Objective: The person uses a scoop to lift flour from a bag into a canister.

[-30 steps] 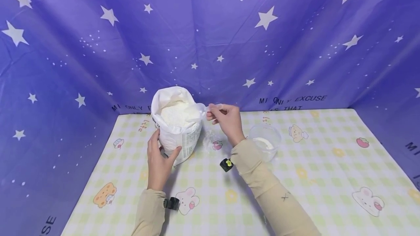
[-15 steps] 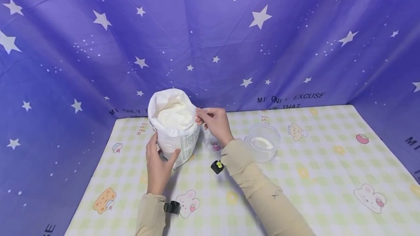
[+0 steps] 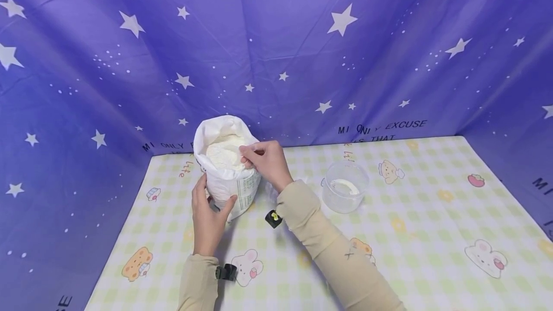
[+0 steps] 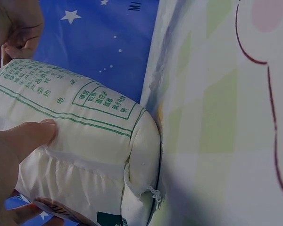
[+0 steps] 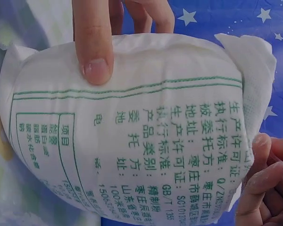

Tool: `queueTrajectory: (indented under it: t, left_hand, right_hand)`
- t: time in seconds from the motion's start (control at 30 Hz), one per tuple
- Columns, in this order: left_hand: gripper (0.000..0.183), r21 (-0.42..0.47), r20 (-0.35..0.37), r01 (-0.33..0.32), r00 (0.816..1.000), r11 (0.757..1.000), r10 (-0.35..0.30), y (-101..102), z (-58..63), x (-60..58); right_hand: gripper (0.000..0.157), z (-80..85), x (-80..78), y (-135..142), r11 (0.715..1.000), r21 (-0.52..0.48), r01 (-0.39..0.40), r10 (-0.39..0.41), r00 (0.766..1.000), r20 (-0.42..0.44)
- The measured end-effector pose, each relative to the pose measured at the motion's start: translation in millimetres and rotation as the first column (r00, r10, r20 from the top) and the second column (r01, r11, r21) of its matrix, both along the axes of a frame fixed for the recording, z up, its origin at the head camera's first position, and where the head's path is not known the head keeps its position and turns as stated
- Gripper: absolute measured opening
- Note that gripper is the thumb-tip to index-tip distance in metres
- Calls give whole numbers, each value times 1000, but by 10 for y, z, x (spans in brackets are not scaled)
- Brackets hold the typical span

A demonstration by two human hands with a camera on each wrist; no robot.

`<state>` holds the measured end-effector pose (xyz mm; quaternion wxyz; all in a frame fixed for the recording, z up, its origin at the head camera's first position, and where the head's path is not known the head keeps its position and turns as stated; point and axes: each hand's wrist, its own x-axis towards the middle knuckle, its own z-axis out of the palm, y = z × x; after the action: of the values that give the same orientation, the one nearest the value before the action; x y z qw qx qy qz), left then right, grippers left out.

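Behind the bag (image 3: 233, 187), a curtain (image 3: 276, 47); right of it, a tub (image 3: 343, 201). Left hand (image 3: 209, 215) grips the bag; right hand (image 3: 269, 161), probably pinching a hidden scoop, has moved over it.

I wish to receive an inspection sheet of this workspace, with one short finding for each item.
Surface: green-and-white checked tablecloth with cartoon prints.
Job's things: open flour bag with white powder; clear plastic tub with a little powder inside.
Clutter: clear plastic piece beside the bag, partly hidden.
Hands: left hand grips the bag's side; right hand pinches at its mouth, held object unclear.
Cables: nothing seen.
Surroundings: blue-purple curtain with stars and lettering.
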<state>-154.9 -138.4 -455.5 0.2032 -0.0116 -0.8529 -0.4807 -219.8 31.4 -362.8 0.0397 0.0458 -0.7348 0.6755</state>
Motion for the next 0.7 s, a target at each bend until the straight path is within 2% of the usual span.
queueTrajectory:
  t: [0.1, 0.4, 0.7]
  left_hand:
    - [87, -2, 2, -3, 1000, 1000, 3, -4, 9, 1]
    - [87, 4, 10, -4, 1000, 1000, 4, 3, 13, 5]
    - [87, 3, 0, -3, 1000, 1000, 3, 9, 12, -1]
  right_hand:
    - [22, -6, -2, -5, 999, -32, -5, 6, 1000, 21]
    - [23, -69, 33, 77, 981, -185, 55, -43, 997, 69]
    - [24, -170, 25, 151, 943, -327, 68, -19, 989, 149]
